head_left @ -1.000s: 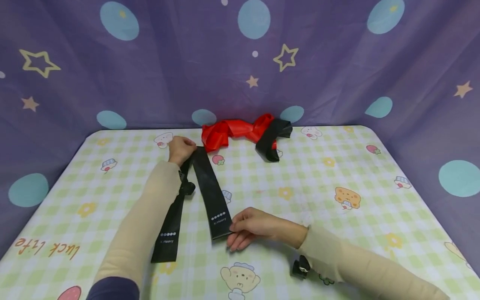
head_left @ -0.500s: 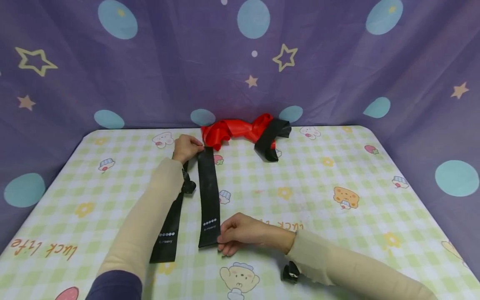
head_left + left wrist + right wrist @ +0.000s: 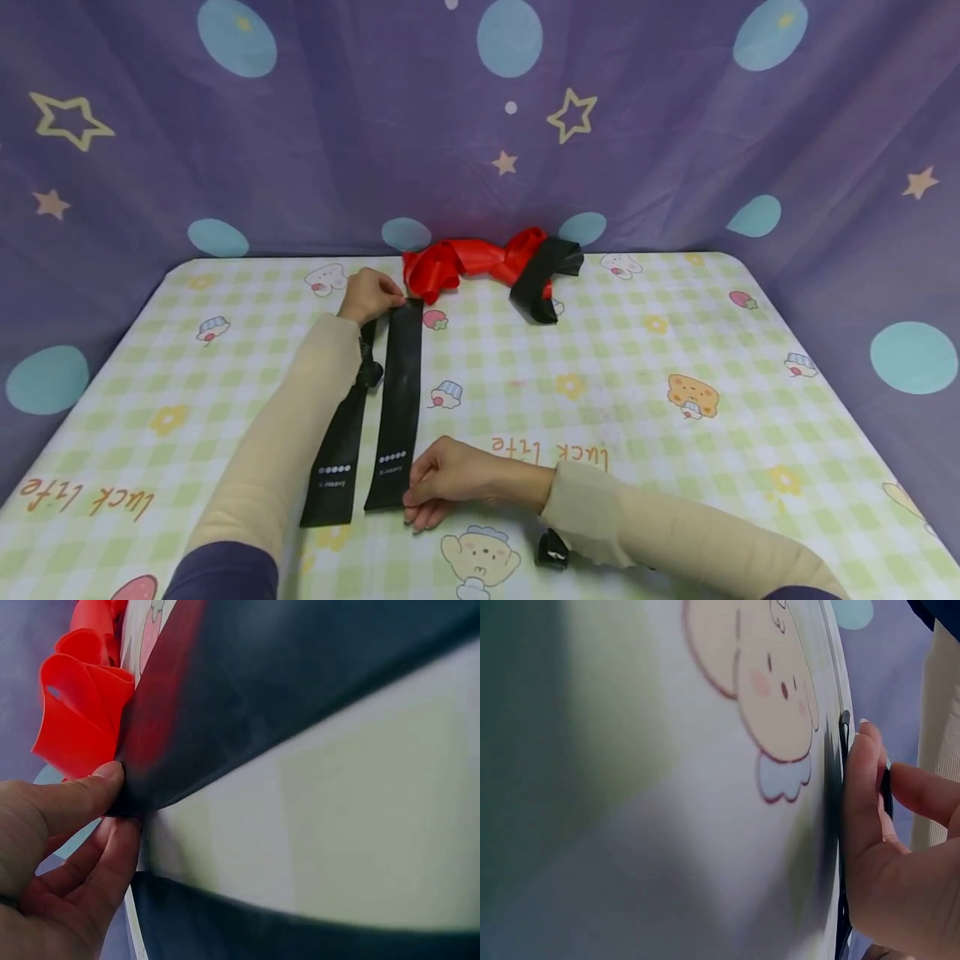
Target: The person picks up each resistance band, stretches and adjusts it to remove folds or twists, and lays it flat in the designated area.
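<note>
You have just swung the near end of the long, flat black strip printed "X-Heavy" point(image 3: 401, 375) to your left: a second ago it slanted outward, and it now lies nearly parallel to the matching black strip with the same lettering point(image 3: 333, 485), a narrow gap between them. Your right hand point(image 3: 442, 483) has travelled with it and pinches the right corner of its near end. Your left hand point(image 3: 367, 296), shifted slightly rightward, pinches its far end between thumb and fingers, as the left wrist view confirms. The hands are thus well apart, one at each end, with the held strip between them over the green-and-white checked table point(image 3: 600, 350). Your left forearm hides part of the matching strip, so whether the two join cannot be told. The crumpled bundle of glossy red and black sheet point(image 3: 472, 257) is unchanged at the table's far edge, just beyond the held end. The change suggests alignment: both printed ends face you, but the held strip's near edge sits slightly farther back, so the lining-up appears close, not exact.
</note>
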Available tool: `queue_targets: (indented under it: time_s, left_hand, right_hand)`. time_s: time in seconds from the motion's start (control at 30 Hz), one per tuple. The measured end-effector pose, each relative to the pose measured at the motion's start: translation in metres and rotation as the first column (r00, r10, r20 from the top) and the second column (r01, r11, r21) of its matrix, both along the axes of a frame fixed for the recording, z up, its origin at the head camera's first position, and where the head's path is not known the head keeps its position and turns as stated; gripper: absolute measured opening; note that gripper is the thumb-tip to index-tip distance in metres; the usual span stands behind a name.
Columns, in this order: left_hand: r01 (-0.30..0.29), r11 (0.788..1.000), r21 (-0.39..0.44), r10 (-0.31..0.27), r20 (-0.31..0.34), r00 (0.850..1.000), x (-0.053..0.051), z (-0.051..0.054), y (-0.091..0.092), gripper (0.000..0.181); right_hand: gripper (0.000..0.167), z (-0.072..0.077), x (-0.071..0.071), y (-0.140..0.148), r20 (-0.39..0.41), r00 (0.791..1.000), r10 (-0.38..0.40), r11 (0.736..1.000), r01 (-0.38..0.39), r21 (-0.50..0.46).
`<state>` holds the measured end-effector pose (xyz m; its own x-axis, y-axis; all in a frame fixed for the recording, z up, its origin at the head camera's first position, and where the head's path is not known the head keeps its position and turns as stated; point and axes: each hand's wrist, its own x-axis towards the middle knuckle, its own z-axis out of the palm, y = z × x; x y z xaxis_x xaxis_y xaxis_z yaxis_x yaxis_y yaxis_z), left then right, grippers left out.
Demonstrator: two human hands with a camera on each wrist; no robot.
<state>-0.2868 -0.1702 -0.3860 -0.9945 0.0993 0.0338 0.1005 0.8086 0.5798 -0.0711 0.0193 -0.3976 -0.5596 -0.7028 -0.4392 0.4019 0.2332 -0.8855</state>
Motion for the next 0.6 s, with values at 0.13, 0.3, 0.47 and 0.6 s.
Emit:
queue_targets:
  time_s: [0.13, 0.3, 0.47, 0.6]
  left_hand:
    - [0.005, 1.000, -0.011, -0.005, 0.006, 1.000, 0.0004, 0.0017, -0.0026, 0.017]
    - [0.002, 0.999, -0.032, -0.002, 0.000, 1.000, -0.0003, 0.0047, -0.0016, 0.016]
    - [0.002, 0.999, -0.036, -0.002, 0.002, 1.000, 0.0008, 0.0069, -0.0011, 0.017]
    - [-0.027, 0.999, -0.044, 0.027, 0.004, 1.000, 0.0016, 0.0060, -0.0076, 0.018]
  right_hand:
    - [0.022, 0.0005, 0.0008, -0.0034, 0.000, 1.000, 0.010, 1.000, -0.010, 0.023]
    - [0.017, 0.0009, 0.0002, -0.0064, -0.017, 1.000, 0.021, 0.998, -0.020, 0.057]
    - [0.021, 0.0022, -0.0020, -0.0064, -0.011, 1.000, 0.029, 0.996, -0.028, 0.085]
    - [0.025, 0.0041, -0.0059, -0.0052, -0.044, 0.998, 0.042, 0.992, -0.037, 0.119]
